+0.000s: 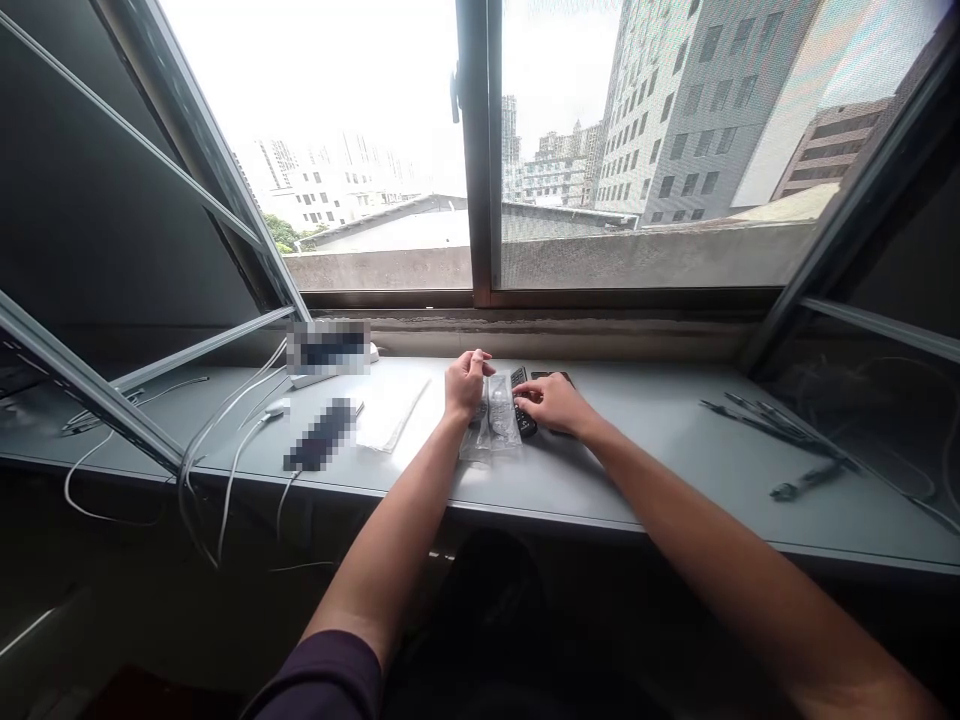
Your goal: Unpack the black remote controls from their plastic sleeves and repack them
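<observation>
A clear plastic bag [501, 418] lies on the worktop between my hands. Along its right side is a black remote control [527, 424] with rows of buttons. My left hand [466, 385] rests at the bag's left edge with its fingers curled closed; what they hold, if anything, is hidden. My right hand [556, 402] reaches over the remote control, its thumb and fingertips bent together on the buttoned face. Part of a dark flat object [564, 377] shows behind and beneath my right hand.
White sheets [394, 415] and a blurred phone-like object [324, 436] lie to the left. White cables [232, 440] hang over the front edge of the worktop [660, 470]. Dark cables [772, 420] lie at the right. Metal frames [217, 215] flank the window.
</observation>
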Tool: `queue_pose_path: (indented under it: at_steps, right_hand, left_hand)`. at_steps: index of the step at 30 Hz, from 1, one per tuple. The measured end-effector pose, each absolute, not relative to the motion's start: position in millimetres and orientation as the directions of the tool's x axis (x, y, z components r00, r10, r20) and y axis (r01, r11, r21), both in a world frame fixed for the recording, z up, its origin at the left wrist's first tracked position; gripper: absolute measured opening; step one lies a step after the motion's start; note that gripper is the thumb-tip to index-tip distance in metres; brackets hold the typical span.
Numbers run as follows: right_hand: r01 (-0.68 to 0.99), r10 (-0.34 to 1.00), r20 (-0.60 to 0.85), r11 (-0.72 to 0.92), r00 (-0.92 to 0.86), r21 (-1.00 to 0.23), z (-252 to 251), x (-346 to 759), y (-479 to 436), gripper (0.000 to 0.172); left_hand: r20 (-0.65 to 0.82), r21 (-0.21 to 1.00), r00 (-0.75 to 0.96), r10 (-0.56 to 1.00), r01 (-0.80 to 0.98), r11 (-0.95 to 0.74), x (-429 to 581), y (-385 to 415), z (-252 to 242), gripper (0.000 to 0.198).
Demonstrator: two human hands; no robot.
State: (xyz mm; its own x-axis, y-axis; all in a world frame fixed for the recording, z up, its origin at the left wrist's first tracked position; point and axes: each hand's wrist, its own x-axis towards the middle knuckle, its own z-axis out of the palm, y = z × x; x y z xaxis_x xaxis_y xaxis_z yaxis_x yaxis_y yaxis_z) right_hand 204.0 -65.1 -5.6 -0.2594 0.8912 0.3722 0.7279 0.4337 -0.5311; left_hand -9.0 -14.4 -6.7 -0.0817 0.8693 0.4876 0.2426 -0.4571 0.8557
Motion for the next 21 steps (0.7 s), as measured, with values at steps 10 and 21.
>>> queue_pose_path:
  at_steps: [10, 21]
  right_hand:
    - [0.785, 0.894, 0.396, 0.396, -0.21, -0.476, -10.3, 204.9, -60.8, 0.022]
    - [0.805, 0.908, 0.328, 0.391, -0.259, -0.446, -7.2, 208.6, -60.9, 0.031]
  left_hand:
    - [0.481, 0.859, -0.079, 0.873, 0.244, -0.451, -7.9, -17.4, -4.7, 0.039]
    - [0.324, 0.814, -0.113, 0.939, 0.538, -0.216, -15.5, -14.4, -6.4, 0.024]
